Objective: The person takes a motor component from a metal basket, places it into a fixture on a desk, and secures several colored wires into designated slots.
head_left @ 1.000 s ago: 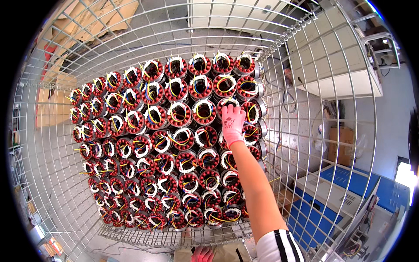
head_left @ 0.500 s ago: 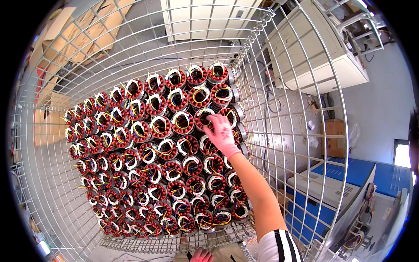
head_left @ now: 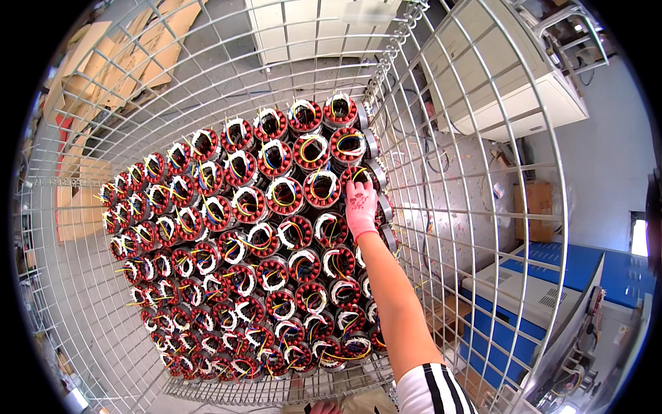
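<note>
Steel wire forms the cage (head_left: 483, 172) that fills nearly the whole view, its mesh walls rising on every side. Outside it stand a white cabinet (head_left: 510, 83) at the upper right, a blue machine (head_left: 552, 290) at the lower right and flattened cardboard (head_left: 131, 48) at the upper left. Inside the cage lies a dense layer of stators (head_left: 227, 241) (red copper windings, white lacing, yellow and blue leads), packed upright in rows, touching one another. The bare right forearm reaches up over the right-hand rows from a striped sleeve (head_left: 434, 390) at the bottom edge. The right hand (head_left: 360, 207), in a pale pink glove, rests palm down on one stator (head_left: 362, 181) at the right edge of the stack, in the third row from the far end, fingers laid over its top; whether they grip it I cannot tell. The left hand (head_left: 324, 408) barely shows at the bottom edge, its state unreadable.
</note>
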### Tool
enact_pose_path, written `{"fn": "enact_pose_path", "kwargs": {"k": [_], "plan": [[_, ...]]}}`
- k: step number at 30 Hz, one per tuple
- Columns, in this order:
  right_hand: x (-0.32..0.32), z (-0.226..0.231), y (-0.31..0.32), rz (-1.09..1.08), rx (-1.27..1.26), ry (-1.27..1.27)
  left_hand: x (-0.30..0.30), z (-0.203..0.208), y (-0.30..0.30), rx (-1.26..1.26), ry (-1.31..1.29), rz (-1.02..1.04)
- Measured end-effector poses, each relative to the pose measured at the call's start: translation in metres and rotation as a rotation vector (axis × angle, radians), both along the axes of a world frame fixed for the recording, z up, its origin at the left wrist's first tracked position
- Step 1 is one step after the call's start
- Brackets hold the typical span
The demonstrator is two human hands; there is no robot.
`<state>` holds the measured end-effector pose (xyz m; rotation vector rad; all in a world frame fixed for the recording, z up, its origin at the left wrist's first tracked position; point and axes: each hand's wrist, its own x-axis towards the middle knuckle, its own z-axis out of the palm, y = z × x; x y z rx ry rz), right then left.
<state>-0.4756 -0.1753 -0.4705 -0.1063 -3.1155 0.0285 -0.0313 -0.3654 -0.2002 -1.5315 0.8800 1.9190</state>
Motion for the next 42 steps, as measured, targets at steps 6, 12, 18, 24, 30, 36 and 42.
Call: {"fn": "enact_pose_path", "kwargs": {"k": [6, 12, 18, 24, 30, 36, 42], "plan": [[-0.009, 0.005, 0.007, 0.092, 0.178, -0.209, -0.008, 0.007, 0.003, -0.004, 0.084, -0.049], [0.027, 0.067, 0.004, 0.021, -0.291, -0.02, 0.042, -0.014, -0.016, 0.285, 0.34, 0.249], [0.212, 0.104, -0.013, 0.051, -0.625, 0.149, 0.032, 0.028, -0.032, 0.316, 0.478, -0.097], [0.453, 0.162, -0.015, -0.168, -0.685, -0.232, 0.071, 0.014, -0.073, 0.337, 0.4, -0.393], [0.688, 0.251, -0.025, -0.847, -0.839, -0.206, 0.092, 0.09, -0.058, 0.394, 0.518, -0.964], [0.914, 0.294, -0.052, -1.799, -0.882, 0.476, 0.161, 0.125, 0.01, 0.432, 0.645, -1.703], [1.108, 0.228, -0.116, -2.308, -0.722, 1.425, 0.279, 0.081, 0.1, 0.492, 1.181, -2.365]]}}
